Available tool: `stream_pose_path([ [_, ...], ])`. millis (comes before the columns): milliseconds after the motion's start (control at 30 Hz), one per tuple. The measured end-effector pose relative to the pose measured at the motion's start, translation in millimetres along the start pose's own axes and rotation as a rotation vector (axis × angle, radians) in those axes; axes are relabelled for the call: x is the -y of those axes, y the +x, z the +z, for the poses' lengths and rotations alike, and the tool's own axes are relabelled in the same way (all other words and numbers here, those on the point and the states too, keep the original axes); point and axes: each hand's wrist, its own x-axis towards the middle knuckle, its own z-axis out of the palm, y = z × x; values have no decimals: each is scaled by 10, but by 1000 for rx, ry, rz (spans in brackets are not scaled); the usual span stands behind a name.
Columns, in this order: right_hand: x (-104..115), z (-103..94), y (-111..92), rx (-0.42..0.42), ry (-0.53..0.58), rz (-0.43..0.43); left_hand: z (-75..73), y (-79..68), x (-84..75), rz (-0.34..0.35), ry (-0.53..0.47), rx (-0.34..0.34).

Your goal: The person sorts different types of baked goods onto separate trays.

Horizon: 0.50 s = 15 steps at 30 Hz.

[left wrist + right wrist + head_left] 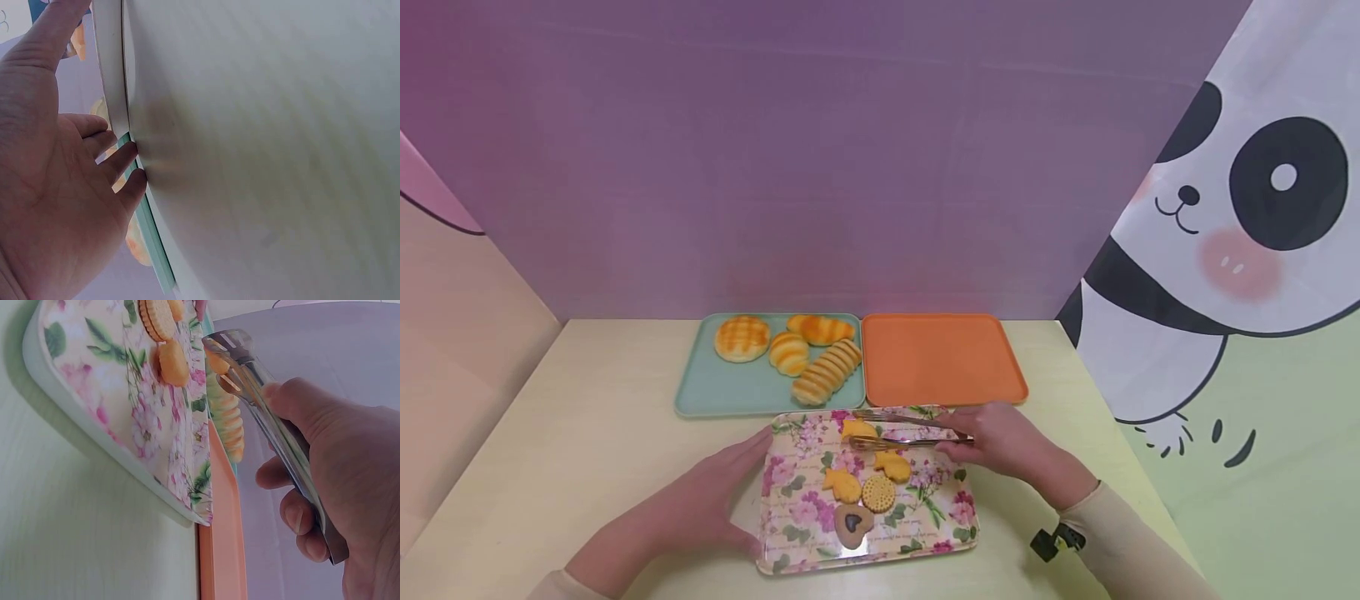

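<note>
Head cam high, looks fwd/down over counter (617, 392); L/R wrist cams low, close-up, tilted; head & R share floral tray (925, 532).

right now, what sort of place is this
Probably a play area or staged set: a large cartoon panda beside a purple backdrop, and biscuit-like pieces on a floral tray.

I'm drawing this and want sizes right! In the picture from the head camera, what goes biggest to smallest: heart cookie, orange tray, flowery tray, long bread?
1. Flowery tray
2. Orange tray
3. Long bread
4. Heart cookie

The flowery tray is nearer, which makes it look bigger.
</note>
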Motion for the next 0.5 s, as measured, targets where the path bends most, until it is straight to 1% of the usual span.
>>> stream_pose_path([
  [200, -77, -14, 16, -32, 11, 15, -5, 2, -17, 3, -13, 0],
  [367, -150, -48, 47, -38, 58, 73, -4, 8, -4, 1, -19, -3],
  [500, -243, -68, 83, -64, 82, 111, -4, 8, 5, -21, -32, 11],
])
